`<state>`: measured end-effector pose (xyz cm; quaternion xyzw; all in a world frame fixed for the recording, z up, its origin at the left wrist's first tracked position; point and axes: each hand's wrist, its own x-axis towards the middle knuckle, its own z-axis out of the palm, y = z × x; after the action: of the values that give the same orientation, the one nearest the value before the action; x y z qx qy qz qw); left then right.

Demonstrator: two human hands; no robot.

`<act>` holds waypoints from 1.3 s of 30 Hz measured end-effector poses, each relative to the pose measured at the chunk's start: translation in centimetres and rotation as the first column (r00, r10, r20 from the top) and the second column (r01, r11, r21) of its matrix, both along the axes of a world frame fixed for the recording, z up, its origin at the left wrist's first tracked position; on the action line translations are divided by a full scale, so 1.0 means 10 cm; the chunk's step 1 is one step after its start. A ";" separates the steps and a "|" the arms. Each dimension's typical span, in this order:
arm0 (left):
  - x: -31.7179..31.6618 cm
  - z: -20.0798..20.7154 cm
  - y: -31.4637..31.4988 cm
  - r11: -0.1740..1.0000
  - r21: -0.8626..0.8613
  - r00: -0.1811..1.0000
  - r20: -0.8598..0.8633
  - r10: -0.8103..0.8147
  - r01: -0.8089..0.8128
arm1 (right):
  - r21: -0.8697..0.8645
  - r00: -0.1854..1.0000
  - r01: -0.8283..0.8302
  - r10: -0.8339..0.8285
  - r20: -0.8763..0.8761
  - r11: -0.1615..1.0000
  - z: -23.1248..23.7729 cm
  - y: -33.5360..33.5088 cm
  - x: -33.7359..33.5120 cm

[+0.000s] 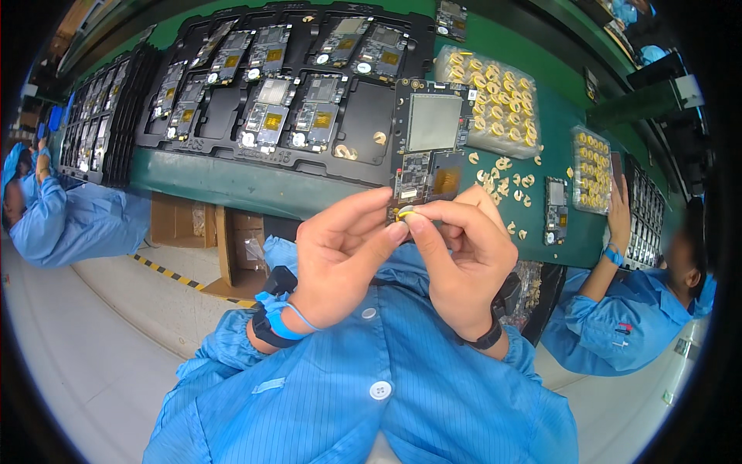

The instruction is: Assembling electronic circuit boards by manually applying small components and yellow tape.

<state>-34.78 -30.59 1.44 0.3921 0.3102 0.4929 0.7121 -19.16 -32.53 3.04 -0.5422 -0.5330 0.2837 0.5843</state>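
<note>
In front of my chest I hold a dark circuit board [433, 124] upright, with a large silver shield on its upper part. My left hand [336, 255] grips the board's lower left corner between thumb and fingers. My right hand [468, 255] pinches a small round yellow-rimmed coin cell [405, 212] against the board's lower edge, close to the left thumb. Fingers partly cover the cell, so I cannot tell whether it is stuck to the board. Behind the right hand, several pale crescent-shaped scraps [502, 185] lie scattered on the green mat [255, 185].
A black tray [220, 120] of circuit boards spans the back left, with stacked trays [127, 116] beside it. Clear trays of yellow-rimmed cells [502, 147] [591, 170] stand to the right. Another board [556, 209] lies near them. Co-workers sit on both sides; one's hand [618, 220] is at right.
</note>
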 end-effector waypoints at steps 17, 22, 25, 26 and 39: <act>0.04 -0.01 -0.03 0.999 -0.004 0.996 0.075 0.046 -0.046 | 0.036 0.995 -0.072 0.074 -0.061 0.997 -0.01 -0.02 0.03; 0.04 -0.02 -0.03 0.998 0.022 0.991 0.124 0.048 -0.051 | 0.040 0.989 -0.089 0.094 -0.117 0.995 -0.01 -0.02 0.03; 0.04 -0.02 -0.02 0.999 0.020 0.993 0.109 0.040 -0.042 | 0.029 0.984 -0.105 0.108 -0.140 0.994 0.00 -0.01 0.02; 0.03 -0.02 -0.02 0.999 0.020 0.993 0.109 0.040 -0.042 | 0.025 0.986 -0.104 0.107 -0.130 0.994 0.02 0.00 0.01; 0.04 0.04 -0.09 0.997 -0.014 0.996 0.034 0.082 -0.082 | 0.124 0.998 -0.012 0.005 0.063 0.992 -0.02 -0.01 -0.02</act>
<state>-34.37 -31.52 1.84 0.3659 0.3167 0.5266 0.6989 -19.32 -32.60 2.88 -0.5110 -0.5699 0.2353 0.5989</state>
